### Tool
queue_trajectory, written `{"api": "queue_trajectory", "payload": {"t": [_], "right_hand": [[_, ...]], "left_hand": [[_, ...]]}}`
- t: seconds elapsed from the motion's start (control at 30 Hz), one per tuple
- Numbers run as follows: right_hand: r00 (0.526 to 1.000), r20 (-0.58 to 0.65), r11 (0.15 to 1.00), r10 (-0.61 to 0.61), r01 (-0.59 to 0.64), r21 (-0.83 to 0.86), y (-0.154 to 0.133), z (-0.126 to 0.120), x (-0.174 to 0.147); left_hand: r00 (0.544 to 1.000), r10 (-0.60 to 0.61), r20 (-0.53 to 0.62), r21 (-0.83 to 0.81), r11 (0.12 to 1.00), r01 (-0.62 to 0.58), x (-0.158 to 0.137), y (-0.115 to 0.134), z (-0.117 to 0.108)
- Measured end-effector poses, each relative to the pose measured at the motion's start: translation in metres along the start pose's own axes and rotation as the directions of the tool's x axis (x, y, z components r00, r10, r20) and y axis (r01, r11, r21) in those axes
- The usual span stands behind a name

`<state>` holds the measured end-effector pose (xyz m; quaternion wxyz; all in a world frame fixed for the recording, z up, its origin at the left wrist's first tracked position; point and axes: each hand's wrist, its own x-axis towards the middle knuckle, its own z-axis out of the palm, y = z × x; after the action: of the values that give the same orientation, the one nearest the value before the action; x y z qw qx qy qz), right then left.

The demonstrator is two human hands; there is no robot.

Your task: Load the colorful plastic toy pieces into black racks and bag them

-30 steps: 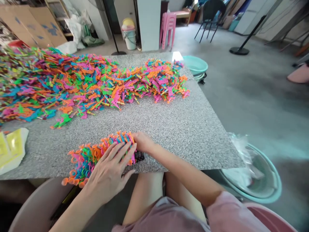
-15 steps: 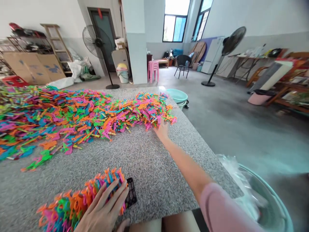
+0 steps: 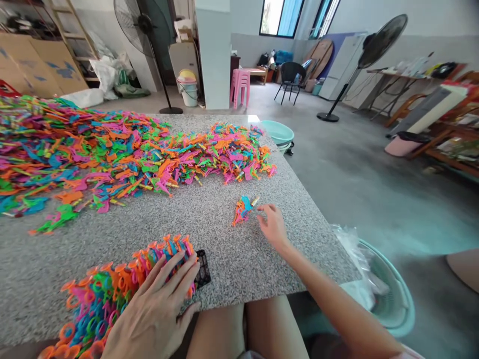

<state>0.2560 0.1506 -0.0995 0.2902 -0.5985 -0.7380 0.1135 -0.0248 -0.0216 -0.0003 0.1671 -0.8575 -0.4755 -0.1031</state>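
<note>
My left hand [image 3: 155,299] lies flat with fingers stretched over rows of brightly coloured plastic pieces [image 3: 112,286], which have rings and orange cup-like ends. They stand packed together on a black plastic rack [image 3: 202,268], whose bare end shows past my fingertips. My right hand [image 3: 273,224], its fingers apart and nothing in them, hovers just right of a small cluster of pieces [image 3: 244,209] that look like tiny toy guns. Behind it stretches a large heap of similar toy pieces [image 3: 149,154] in pink, orange, green and blue.
The speckled stone tabletop [image 3: 220,269] has its right edge beside my right arm. A green basket [image 3: 404,304] with clear plastic bags [image 3: 352,244] stands low at the right. Beyond the far right edge are green basins [image 3: 279,130]. Two standing fans [image 3: 145,24] are farther back.
My right hand has come back from the heap's right end towards me. A small cluster of toy pieces now lies apart beside it. My left hand stays on the rows; the view tilted down.
</note>
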Motion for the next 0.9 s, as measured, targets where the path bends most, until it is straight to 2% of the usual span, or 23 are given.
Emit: {"api": "queue_trajectory", "payload": {"t": [0.1,0.2,0.27,0.3,0.37,0.43,0.47,0.53,0.57,0.63,0.67,0.73,0.83,0.9], "right_hand": [[0.977,0.183,0.961,-0.105,0.147,-0.233,0.000,-0.012,0.028],[0.889,0.416,0.855,-0.188,0.357,-0.375,-0.005,-0.011,0.057],[0.857,0.466,0.829,-0.221,0.417,-0.372,-0.006,-0.011,0.063],[0.868,0.440,0.845,-0.231,0.403,-0.351,-0.005,-0.012,0.060],[0.922,0.324,0.926,-0.214,0.297,-0.234,-0.005,-0.016,0.045],[0.961,0.240,0.991,-0.135,0.127,0.047,-0.011,-0.017,0.017],[0.963,0.256,0.973,-0.088,0.028,0.229,-0.018,-0.015,-0.001],[0.921,0.387,0.820,-0.053,-0.181,0.543,-0.038,-0.005,-0.039],[0.885,0.461,0.732,-0.063,-0.273,0.625,-0.051,0.003,-0.057],[0.827,0.553,0.623,-0.102,-0.380,0.684,-0.077,0.019,-0.085],[0.815,0.566,0.617,-0.122,-0.385,0.687,-0.088,0.026,-0.095],[0.817,0.555,0.707,-0.155,-0.301,0.641,-0.105,0.035,-0.104],[0.832,0.517,0.917,-0.203,-0.024,0.398,-0.119,0.037,-0.104],[0.831,0.514,0.969,-0.215,0.115,0.220,-0.125,0.032,-0.102]], "left_hand": [[0.999,-0.018,0.030,-0.054,0.998,0.019,0.001,0.001,-0.001],[0.993,-0.061,0.100,-0.105,0.992,0.072,0.000,0.003,-0.003],[0.984,-0.088,0.157,-0.126,0.986,0.109,0.000,0.005,-0.005],[0.978,-0.096,0.186,-0.135,0.983,0.122,0.000,0.006,-0.006],[0.971,-0.098,0.219,-0.158,0.978,0.134,0.001,0.006,-0.009],[0.964,-0.097,0.247,-0.181,0.973,0.144,0.002,0.006,-0.011],[0.962,-0.096,0.255,-0.194,0.970,0.149,0.002,0.007,-0.012],[0.957,-0.111,0.269,-0.213,0.962,0.171,0.003,0.007,-0.013],[0.954,-0.121,0.273,-0.222,0.957,0.185,0.004,0.008,-0.013],[0.949,-0.143,0.280,-0.239,0.947,0.214,0.005,0.009,-0.014],[0.946,-0.149,0.287,-0.250,0.942,0.224,0.006,0.009,-0.014],[0.943,-0.149,0.298,-0.274,0.933,0.234,0.006,0.010,-0.014],[0.937,-0.145,0.316,-0.302,0.921,0.245,0.005,0.010,-0.013],[0.934,-0.153,0.322,-0.314,0.914,0.258,0.004,0.010,-0.012]]}}
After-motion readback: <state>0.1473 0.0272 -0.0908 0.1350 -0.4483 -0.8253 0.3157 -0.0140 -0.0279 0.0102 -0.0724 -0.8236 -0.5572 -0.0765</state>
